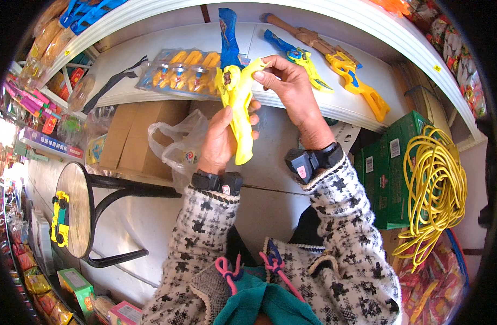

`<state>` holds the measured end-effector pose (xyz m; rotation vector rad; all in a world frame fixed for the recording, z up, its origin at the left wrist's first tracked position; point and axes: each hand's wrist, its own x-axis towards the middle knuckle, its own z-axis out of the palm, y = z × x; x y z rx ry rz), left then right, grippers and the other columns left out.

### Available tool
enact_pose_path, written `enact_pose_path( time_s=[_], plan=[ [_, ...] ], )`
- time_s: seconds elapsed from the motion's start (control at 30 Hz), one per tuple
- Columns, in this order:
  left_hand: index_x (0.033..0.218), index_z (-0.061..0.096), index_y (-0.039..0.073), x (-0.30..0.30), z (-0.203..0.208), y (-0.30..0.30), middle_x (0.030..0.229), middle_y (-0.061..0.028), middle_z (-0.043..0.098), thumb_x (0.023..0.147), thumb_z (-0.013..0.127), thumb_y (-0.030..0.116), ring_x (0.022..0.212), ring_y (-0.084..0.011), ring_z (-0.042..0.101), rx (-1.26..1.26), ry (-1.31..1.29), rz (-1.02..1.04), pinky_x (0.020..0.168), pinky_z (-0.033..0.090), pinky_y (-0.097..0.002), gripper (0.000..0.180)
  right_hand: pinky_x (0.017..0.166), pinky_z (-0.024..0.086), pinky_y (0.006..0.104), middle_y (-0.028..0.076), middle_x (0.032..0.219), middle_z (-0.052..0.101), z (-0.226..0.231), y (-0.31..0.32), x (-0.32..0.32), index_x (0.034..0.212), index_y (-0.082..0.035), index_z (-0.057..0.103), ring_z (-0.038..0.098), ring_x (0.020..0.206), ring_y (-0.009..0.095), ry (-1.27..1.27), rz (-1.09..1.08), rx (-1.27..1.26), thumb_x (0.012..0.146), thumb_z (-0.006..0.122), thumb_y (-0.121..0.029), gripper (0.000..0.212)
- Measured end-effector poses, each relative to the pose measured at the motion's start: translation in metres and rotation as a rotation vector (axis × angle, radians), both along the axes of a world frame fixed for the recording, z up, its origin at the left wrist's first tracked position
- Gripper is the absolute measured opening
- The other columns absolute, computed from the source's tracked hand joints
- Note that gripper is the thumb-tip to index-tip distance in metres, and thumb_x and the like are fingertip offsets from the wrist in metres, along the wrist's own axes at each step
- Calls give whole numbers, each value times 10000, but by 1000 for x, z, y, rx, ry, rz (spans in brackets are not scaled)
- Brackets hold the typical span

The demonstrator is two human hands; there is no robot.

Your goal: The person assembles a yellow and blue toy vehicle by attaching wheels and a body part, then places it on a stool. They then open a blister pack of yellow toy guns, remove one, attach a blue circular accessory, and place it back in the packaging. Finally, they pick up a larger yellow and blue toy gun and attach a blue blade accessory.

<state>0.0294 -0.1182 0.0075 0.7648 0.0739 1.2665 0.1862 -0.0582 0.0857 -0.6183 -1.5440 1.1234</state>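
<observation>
My left hand [222, 132] is wrapped round the lower yellow part of a yellow-and-blue plastic toy [241, 114], its blue end [228, 35] pointing up and away. With thumb and fingertips, my right hand [292, 89] pinches a yellow arm that sticks out from the toy's right side. A brown round detail sits in the middle of the toy. On the white shelf [248, 39] beyond, to the right, lie a similar blue-and-yellow toy [300, 57] and a longer brown-and-yellow toy gun [348, 70]. Left of the held toy lies a clear pack of yellow toys [178, 73], partly behind it.
A cardboard box [143, 135] and a clear plastic bag [178, 141] are under the shelf. At left stands a round stool [75, 211] bearing a toy car [59, 219]. Right are a green box [386, 168] and a coiled yellow hose or cable [435, 189]. A black strip [116, 84] lies on the shelf.
</observation>
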Motion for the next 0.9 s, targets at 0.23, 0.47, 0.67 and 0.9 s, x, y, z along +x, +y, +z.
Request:
enact_pose_path(
  time_s=[0.23, 0.47, 0.67, 0.9],
  plan=[
    [1389, 398, 41, -2, 1, 4, 1298, -140, 514, 928, 618, 272, 1014, -204, 542, -6, 0, 157, 805, 528, -366, 560, 811, 507, 289, 60, 1014, 654, -9, 17, 11, 869, -30, 614, 607, 913, 135, 383, -135, 105, 829, 700, -4, 98],
    [1422, 345, 58, -12, -4, 6, 1296, -128, 500, 942, 606, 227, 1022, -193, 497, 17, -60, 121, 826, 505, -368, 572, 756, 522, 337, 232, 944, 664, -26, 111, 121, 1184, 45, 478, 665, 853, 292, -627, -941, 136, 867, 631, -135, 396],
    [1398, 395, 53, -10, -11, 14, 1328, -138, 494, 947, 594, 275, 1048, -213, 536, -8, -73, 116, 842, 511, -396, 541, 813, 514, 381, 207, 983, 700, -44, 149, 157, 1006, -7, 720, 667, 918, 333, -1347, -572, -90, 713, 710, -615, 675],
    [1392, 419, 81, -8, -21, 20, 1329, -113, 474, 973, 550, 253, 1051, -228, 519, -25, -72, 119, 844, 481, -393, 471, 811, 527, 356, 206, 972, 700, -39, 137, 139, 963, 30, 709, 674, 918, 309, -1351, -607, -106, 559, 835, -522, 695]
  ],
)
